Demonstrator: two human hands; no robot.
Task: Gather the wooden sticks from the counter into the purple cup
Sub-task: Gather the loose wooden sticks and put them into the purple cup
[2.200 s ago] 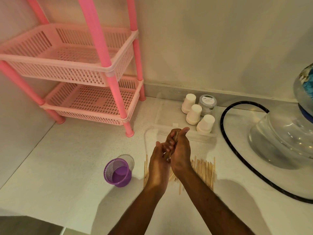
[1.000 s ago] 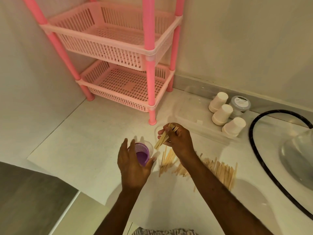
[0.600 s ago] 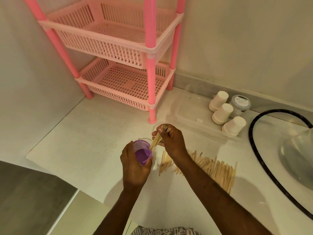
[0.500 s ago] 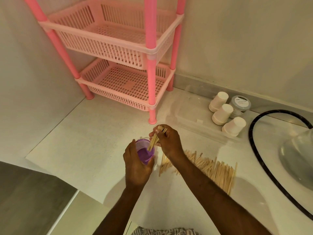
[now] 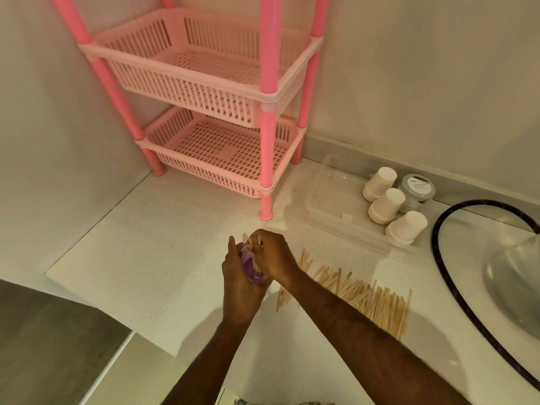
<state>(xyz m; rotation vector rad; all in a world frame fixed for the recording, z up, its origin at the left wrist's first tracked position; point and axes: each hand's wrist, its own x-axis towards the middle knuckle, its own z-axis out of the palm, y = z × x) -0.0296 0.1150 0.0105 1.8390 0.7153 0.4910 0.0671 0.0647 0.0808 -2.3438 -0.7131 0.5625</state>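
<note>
1. Gripping the purple cup (image 5: 248, 266) from its 9 o'clock side, the left hand (image 5: 240, 287) had its fingers curled round the cup's wall and held it tilted above the counter (image 5: 163, 258).
2. At the cup's 3 o'clock, the right hand (image 5: 273, 257) pinched a small bundle of wooden sticks (image 5: 256, 252); their lower ends sat inside the cup, their upper ends stuck out past the fingers.
3. At 4 o'clock from the hands, a loose pile of sticks (image 5: 371, 299) lay flat on the counter, partly hidden by the right forearm.
4. At 12 o'clock stood a pink two-tier rack (image 5: 222, 112), in the corner by the wall.
5. At 2 o'clock, three white paper cups (image 5: 387, 204) lay on a clear plastic lid (image 5: 330, 200), with a small grey-lidded jar (image 5: 416, 188) just beside them.
6. At 3 o'clock, a black hose (image 5: 438, 258) curved across the counter.
</note>
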